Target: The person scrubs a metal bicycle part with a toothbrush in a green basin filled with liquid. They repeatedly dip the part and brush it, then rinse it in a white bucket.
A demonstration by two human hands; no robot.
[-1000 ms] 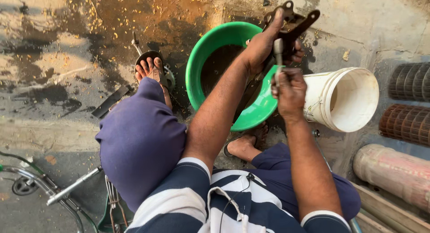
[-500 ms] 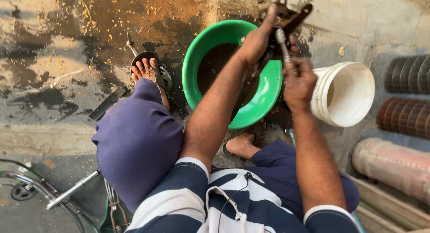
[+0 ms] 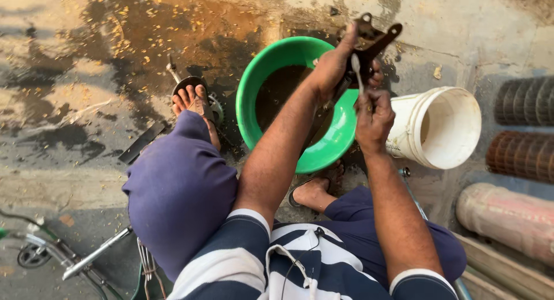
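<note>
My left hand (image 3: 334, 63) grips a dark, greasy metal bracket part (image 3: 372, 37) and holds it up over the far rim of a green plastic basin (image 3: 259, 81) that contains dark liquid. Just beside it, my right hand (image 3: 374, 116) is closed around a thin metal tool (image 3: 358, 69) whose tip rests against the bracket. Both hands are smeared with grime.
A white bucket (image 3: 438, 127) lies tipped on its side right of the basin. Rolls of wire mesh (image 3: 522, 132) and a pale roll (image 3: 508, 219) sit at the right. My sandalled feet flank the basin on wet stained concrete. Bicycle parts (image 3: 75, 259) lie bottom left.
Both hands have shifted slightly with the bracket and tool, staying over the basin's far rim. The tool now stands more upright against the bracket.
</note>
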